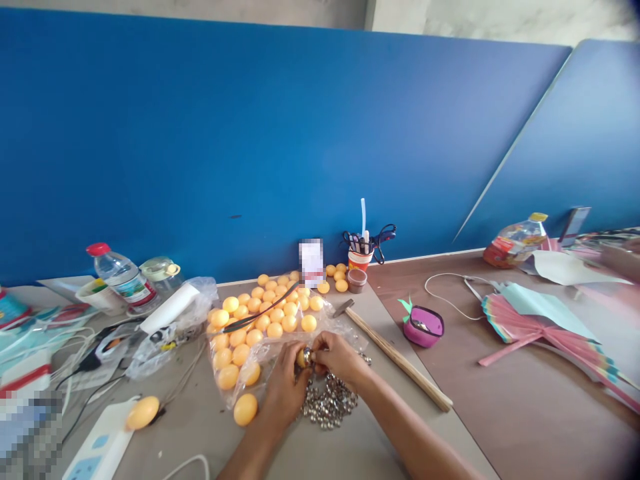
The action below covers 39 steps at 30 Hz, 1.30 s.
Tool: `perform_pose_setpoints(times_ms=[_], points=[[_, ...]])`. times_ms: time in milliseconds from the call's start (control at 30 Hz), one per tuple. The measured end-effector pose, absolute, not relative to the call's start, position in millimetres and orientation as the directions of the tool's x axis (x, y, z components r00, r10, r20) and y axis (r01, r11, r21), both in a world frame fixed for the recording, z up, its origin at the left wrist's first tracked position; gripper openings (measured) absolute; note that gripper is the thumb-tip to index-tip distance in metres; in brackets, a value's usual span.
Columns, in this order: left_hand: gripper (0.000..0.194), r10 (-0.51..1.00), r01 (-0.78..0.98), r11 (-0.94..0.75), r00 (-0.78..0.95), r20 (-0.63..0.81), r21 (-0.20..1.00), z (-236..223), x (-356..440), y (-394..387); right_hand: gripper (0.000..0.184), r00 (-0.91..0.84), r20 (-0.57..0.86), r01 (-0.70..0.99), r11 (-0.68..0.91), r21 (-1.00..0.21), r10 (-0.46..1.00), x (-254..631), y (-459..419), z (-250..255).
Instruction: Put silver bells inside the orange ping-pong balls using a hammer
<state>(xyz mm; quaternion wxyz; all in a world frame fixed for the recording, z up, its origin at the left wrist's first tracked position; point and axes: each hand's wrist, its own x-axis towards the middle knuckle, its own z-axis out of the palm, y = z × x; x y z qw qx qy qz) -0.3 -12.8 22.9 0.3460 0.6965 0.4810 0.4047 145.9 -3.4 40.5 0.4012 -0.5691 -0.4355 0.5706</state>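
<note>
Close two-handed work on an orange ball, lower centre of the frame

Left hand (286, 381): fingers curled nearly closed, with the orange ball (301, 359) held between thumb and fingers. Right hand (343, 360): fingers bent inward, tips at the shiny metal piece (307, 357) on the ball's right side. Cannot tell whether they pinch it or only press; the contact is partly hidden.

Step in hand, as judged: bringing metal piece and ball together. The left grip should be firm enough to stop rolling, yet light, as a thin shell could dent. Best to keep the piece square to the surface, apply force gradually and leave the contact point in view. Working low would limit the fall if the piece slips.

Surroundings: metal pieces (330, 403) lie heaped just below the hands; a dropped one would be hard to pick out, and a wrist could scatter them. Clear plastic bag (345, 328) and many balls (275, 330) fill the area left of and beyond the hands; loose film could snag fingers. Dark strap (263, 312) crosses the balls. One loose ball (245, 409) sits beside the left wrist, free to roll if nudged. Hammer (400, 360) slants along the right, near the right forearm; purple pouch (424, 328) farther right.
</note>
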Motion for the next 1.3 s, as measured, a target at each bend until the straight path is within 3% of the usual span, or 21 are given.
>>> perform_pose_setpoints(times_ms=[267,467,567,633,700,800,900,1000,1167,1300], points=[[0.037,0.948,0.386,-0.308,0.199,0.248,0.869,23.4,-0.1,-12.9,0.014,0.014,-0.174,0.213,-0.173,-0.962,0.985,143.2,-4.3,38.0],[0.037,0.976,0.324,-0.202,0.145,0.162,0.924,17.5,-2.7,-12.1,0.010,-0.132,-0.226,-0.026,-0.231,-0.972,0.965,157.0,2.6,40.4],[0.037,0.986,0.254,-0.130,0.132,0.099,0.958,16.2,-3.1,-10.9,0.016,0.000,-0.114,-0.024,-0.114,-0.993,0.993,180.2,10.4,47.9],[0.039,0.989,0.229,-0.095,0.130,0.066,0.969,18.9,-2.8,-10.8,0.013,0.174,-0.036,0.161,-0.065,-0.985,0.984,198.3,15.8,51.4],[0.041,0.991,0.221,-0.081,0.120,0.055,0.972,22.9,-2.7,-11.4,0.008,0.309,0.086,0.449,-0.065,-0.891,0.947,215.3,20.1,51.3],[0.044,0.993,0.231,-0.098,0.088,0.079,0.968,26.0,-3.9,-12.1,0.016,0.387,0.168,0.743,-0.199,-0.639,0.907,234.3,22.7,45.1],[0.045,0.991,0.234,-0.125,0.078,0.109,0.964,23.3,-6.2,-11.2,0.024,0.395,0.080,0.851,-0.332,-0.406,0.915,243.1,22.5,37.4],[0.043,0.988,0.213,-0.147,0.078,0.133,0.966,18.8,-8.0,-9.5,0.025,0.366,0.006,0.888,-0.347,-0.302,0.931,243.6,22.2,32.3],[0.046,0.990,0.184,-0.104,0.111,0.085,0.977,18.7,-8.3,-9.1,0.027,0.344,0.040,0.886,-0.310,-0.345,0.938,239.0,23.2,32.6],[0.048,0.991,0.178,-0.067,0.127,0.044,0.982,22.8,-7.2,-10.2,0.027,0.281,0.234,0.815,-0.103,-0.570,0.931,232.1,19.9,49.5]])
